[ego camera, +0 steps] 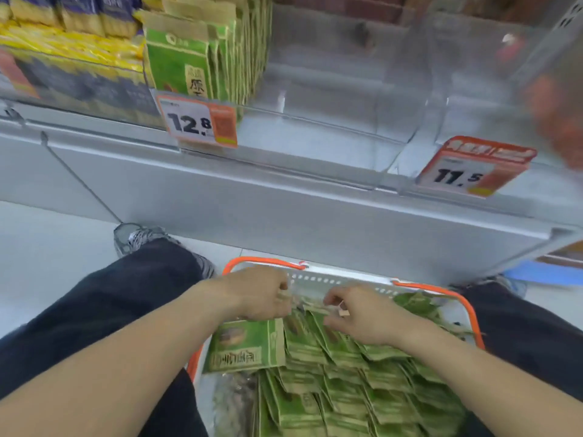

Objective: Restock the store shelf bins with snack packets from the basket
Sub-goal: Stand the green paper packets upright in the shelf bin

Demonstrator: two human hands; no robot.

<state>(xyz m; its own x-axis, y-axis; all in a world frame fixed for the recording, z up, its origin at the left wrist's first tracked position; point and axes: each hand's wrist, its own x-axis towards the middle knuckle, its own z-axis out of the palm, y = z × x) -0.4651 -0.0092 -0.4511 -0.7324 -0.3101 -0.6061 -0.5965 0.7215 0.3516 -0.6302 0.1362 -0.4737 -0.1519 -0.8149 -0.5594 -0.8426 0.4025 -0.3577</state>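
- Both hands, left hand and right hand, curl fingers onto green packets at the far end of the basket.
- Clear shelf bins stand far above.

You are crouched facing a shelf, with a basket on the floor between your knees, just in front of the shelf's base. Snack packets fill the basket. Your left hand and right hand sit side by side over the packets at the basket's far end. On the shelf above, a standing row of packets is at the left, behind a price tag. To its right stand clear bins, with a second price tag further right. More bagged goods lie at the far left.
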